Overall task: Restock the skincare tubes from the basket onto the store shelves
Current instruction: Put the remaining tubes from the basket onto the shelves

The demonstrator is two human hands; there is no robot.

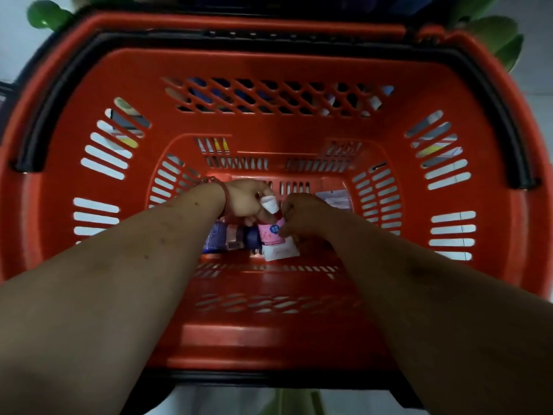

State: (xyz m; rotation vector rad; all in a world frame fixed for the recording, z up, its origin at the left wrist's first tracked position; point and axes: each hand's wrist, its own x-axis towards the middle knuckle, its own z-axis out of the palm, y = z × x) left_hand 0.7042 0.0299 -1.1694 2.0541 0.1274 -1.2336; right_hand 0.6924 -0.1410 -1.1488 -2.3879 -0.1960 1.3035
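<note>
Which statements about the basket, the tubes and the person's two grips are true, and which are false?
1. The basket is red. True.
2. The left grip and the right grip both hold the pink tube. True.
3. Its cap is black. False: it is white.
4. The bracelet is on the right wrist. False: it is on the left wrist.
5. Dark blue tubes lie at the basket bottom. True.

red basket (287, 64), pink-and-white tube (273, 238)
</note>
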